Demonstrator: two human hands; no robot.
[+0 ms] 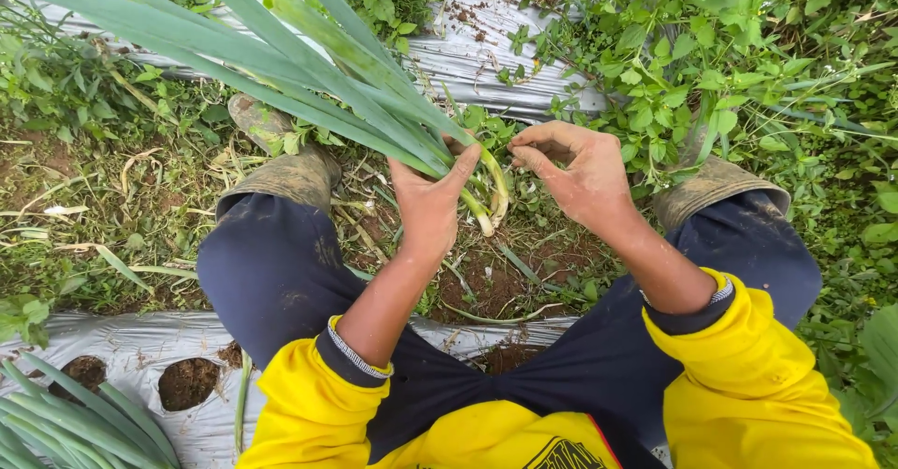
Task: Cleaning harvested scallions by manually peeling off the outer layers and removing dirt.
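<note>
Gripping the leeks (468, 184) near their pale bases, the left hand (428, 209) is closed round them while the right hand (575, 174), just beside, pinches something too small to tell, and a hard tug could snap a stalk or tear leaves.

Squatting, knees spread wide toward ten and two o'clock, dark trouser legs smeared with mud. Both forearms bare below pushed-up yellow sleeves with dark cuffs, reaching forward toward twelve o'clock and converging between the knees. Left hand (430, 202) palm down, thumb side turned inward toward three o'clock, fingers curled closed in a grasp, wrist straight. Right hand (575, 174) at three o'clock from the left, close beside it but apart, wrist bent inward, fingers curled loosely toward nine o'clock, fingertips pinched together. Soil-stained skin on both hands.
</note>
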